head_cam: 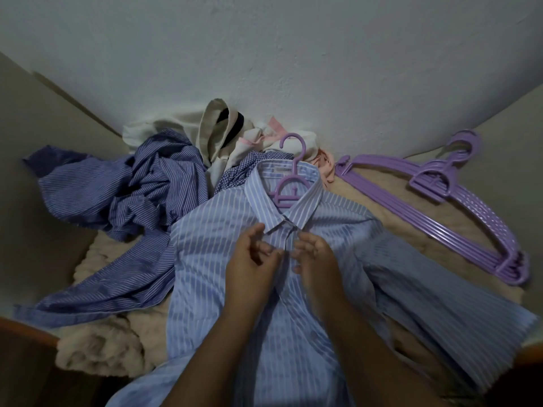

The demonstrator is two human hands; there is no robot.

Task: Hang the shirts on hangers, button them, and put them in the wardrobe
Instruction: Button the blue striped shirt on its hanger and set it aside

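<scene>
Striped shirt (pixel 293 289) placket pinched by left hand (pixel 252 259) and right hand (pixel 316 257), fingers curled.

Home bedroom: shirts (pixel 123 195) heaped on fleecy blanket (pixel 100 348), hangers (pixel 458 207).

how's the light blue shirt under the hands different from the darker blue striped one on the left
The light blue shirt lies spread flat, front up, on a purple hanger; the darker blue shirt lies crumpled in a heap with no hanger visible in it. The light one is pale with wide stripes; the dark one has finer, closer stripes. Both hands work at the light shirt's placket below the collar; nothing touches the dark one. Both are striped, collared-style shirts on the same fluffy cover.
</scene>
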